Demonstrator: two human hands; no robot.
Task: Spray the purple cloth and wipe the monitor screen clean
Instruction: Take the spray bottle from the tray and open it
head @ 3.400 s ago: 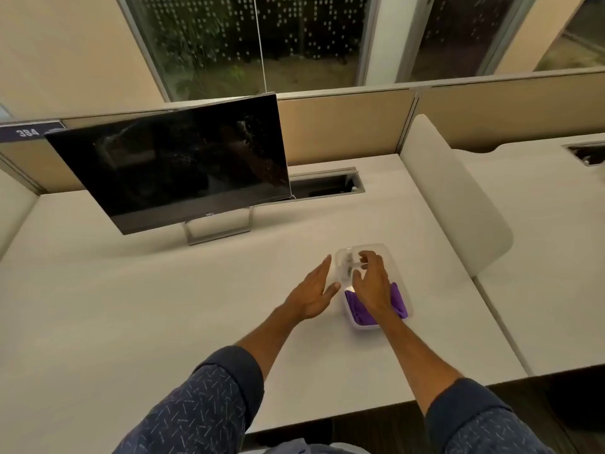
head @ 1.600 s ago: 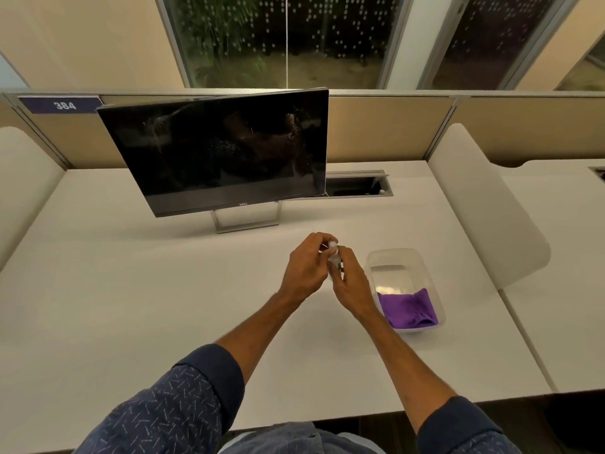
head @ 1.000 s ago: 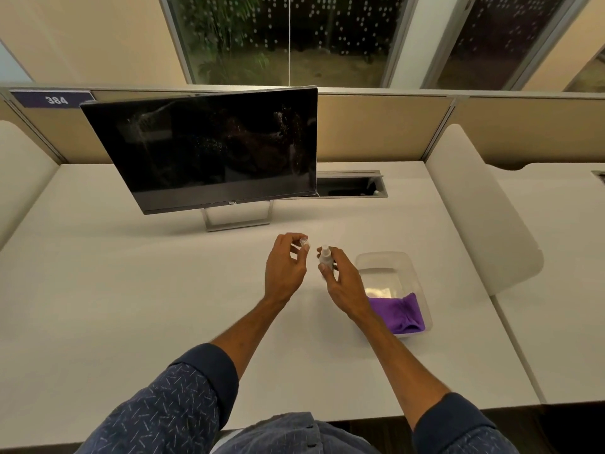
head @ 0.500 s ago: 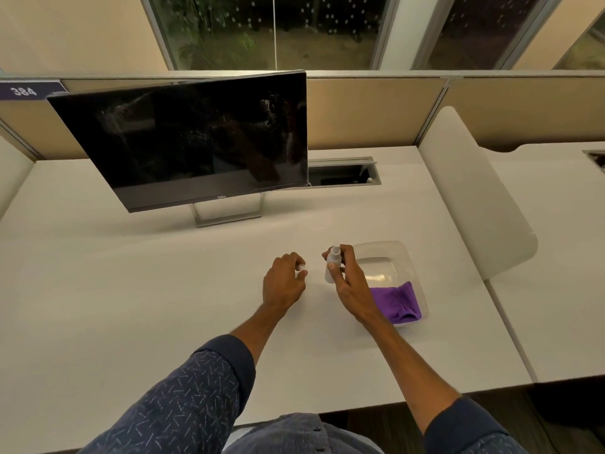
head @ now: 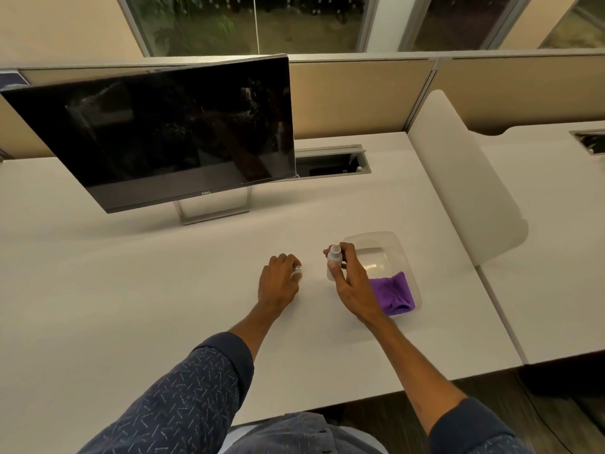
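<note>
The right hand (head: 352, 283) has its fingers (head: 332, 265) clamped round a small white spray bottle (head: 334, 263), held upright just left of the clear tray (head: 394, 245); the left hand (head: 278, 283) lies knuckles-up on the table (head: 131, 290), fingers curled onto a small white cap (head: 297, 274) (barely visible); the purple cloth (head: 393, 291) lies crumpled in the tray's near end, beside the right wrist; wide bare table spreads left and toward the near edge; the monitor (head: 170, 132) stands behind, dark and smudged, its bottom bezel reading "DELL"; a white divider (head: 465, 178) bounds the right side.
</note>
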